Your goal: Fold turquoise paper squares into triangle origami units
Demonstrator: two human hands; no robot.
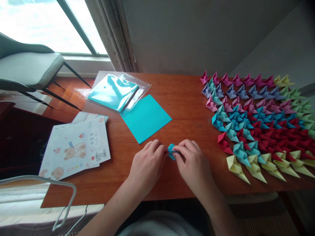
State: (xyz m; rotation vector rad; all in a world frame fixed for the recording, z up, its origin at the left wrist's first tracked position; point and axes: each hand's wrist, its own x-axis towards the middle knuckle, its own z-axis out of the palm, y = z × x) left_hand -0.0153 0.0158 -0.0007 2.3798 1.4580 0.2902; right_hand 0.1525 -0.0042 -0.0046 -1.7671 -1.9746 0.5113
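Observation:
A small folded piece of blue origami paper [171, 152] is pinched between my two hands, close to the table's front edge. My left hand [149, 160] grips its left side, with the fingers closed together. From the other side my right hand [193, 160] holds it between thumb and fingers. The fingertips hide part of the folds. Just beyond my left hand lies a stack of square blue paper [147, 118], flat on the wooden table [182, 98].
Rows of folded paper figures [258, 134] in several colours cover the table's right side. Clear packets of blue paper [113, 91] lie at the back left, and bear-printed paper packs [76, 149] at the left. A grey chair [31, 68] stands by the window.

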